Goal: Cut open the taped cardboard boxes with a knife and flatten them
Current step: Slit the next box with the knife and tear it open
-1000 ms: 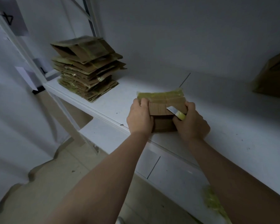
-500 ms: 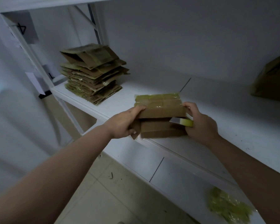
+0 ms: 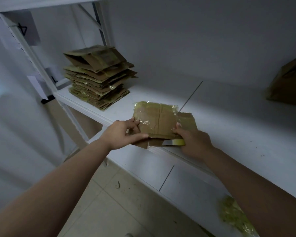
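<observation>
- Cardboard box (image 3: 158, 121): I see it collapsed nearly flat, taped face up, at the front edge of the white shelf (image 3: 237, 137), with loose flaps showing beneath and to its right.
- Step in hand, as I judge it: final flattening. Press both panels down evenly, fold the stray flaps inward, and keep the blade directed away from the opposite hand.
- Left hand (image 3: 121, 135): it pinches the box's near-left corner, thumb along the front edge and fingers on the taped face.
- Right hand (image 3: 193, 142): it is clenched around the knife (image 3: 173, 142), blade pointing left under the box's front edge, while its fingertips (image 3: 177, 124) press the right side of the box.
- Next destination, I judge: the stack of flattened boxes (image 3: 99, 77) further left on the shelf.
</observation>
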### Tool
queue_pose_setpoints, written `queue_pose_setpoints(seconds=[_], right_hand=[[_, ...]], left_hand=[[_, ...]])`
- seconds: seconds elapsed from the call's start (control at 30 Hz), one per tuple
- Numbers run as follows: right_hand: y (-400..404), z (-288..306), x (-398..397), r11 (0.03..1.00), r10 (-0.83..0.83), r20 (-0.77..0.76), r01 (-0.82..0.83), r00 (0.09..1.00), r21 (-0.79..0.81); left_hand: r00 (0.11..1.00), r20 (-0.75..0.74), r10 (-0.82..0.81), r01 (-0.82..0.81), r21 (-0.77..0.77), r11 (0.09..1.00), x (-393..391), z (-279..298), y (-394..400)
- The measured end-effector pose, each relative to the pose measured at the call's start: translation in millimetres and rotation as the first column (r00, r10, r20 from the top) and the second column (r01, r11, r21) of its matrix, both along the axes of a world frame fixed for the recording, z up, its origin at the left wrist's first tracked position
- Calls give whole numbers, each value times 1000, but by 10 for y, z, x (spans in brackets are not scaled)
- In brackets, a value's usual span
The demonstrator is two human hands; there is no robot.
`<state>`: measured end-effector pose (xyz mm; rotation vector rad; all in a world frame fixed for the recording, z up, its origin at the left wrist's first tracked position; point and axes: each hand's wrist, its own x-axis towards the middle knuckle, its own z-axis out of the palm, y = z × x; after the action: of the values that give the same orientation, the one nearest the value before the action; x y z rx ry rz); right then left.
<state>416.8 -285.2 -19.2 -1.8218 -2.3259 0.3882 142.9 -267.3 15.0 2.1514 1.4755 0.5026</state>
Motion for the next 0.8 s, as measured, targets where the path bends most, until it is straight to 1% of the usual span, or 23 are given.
queue_pose_setpoints(seconds=[0.07,0.1,0.13,0.17,0.23,0.27,0.3,0.33,0.4,0.43,0.47,0.53,0.6,0.63,0.73,0.8], right_hand=[[27,7,-10,999,5,-3,-5,1000,-45],[44,6,-7,997,14,14,-12,1000,-75],[63,-6,0,993,22,23,-20,999,-113],[78,-13,11,988,26,10,-25,1000,-155],[105,-39,48,978,19,-80,-35,997,-205],[109,-49,70,976,6,-143,-37,990,-214],[120,-62,90,975,-12,-205,-34,979,-219],[135,-88,107,975,-38,-269,-23,962,-219],[140,-114,106,973,-108,-394,17,913,-228],[146,-120,98,977,-144,-449,55,882,-206],[158,-111,98,978,-188,-501,112,845,-179],[176,4,100,973,-200,-574,228,794,-24],[202,223,85,926,-134,-655,329,744,183],[214,370,67,892,-86,-693,365,716,267],[224,775,-11,787,46,-722,419,691,452],[194,937,-58,746,68,-698,428,713,510]], left_hand=[[985,77,154,-160,79,984,116,61,30],[966,103,236,-248,124,961,169,79,71],[940,123,318,-333,128,934,207,90,128],[911,121,394,-405,89,910,248,108,182],[867,52,496,-492,-81,867,307,99,295],[856,24,517,-505,-179,845,342,90,332],[851,37,523,-495,-272,825,378,87,351],[846,85,526,-468,-354,810,412,82,357],[841,169,514,-404,-436,804,472,84,340],[837,203,508,-389,-432,814,495,86,328],[828,249,502,-383,-403,831,516,82,328],[792,398,462,-364,-299,882,557,100,321],[753,550,363,-318,-179,931,585,149,318],[740,600,304,-287,-127,949,605,184,312],[719,683,130,-202,26,979,695,267,305],[748,661,52,-180,126,976,749,276,318]])
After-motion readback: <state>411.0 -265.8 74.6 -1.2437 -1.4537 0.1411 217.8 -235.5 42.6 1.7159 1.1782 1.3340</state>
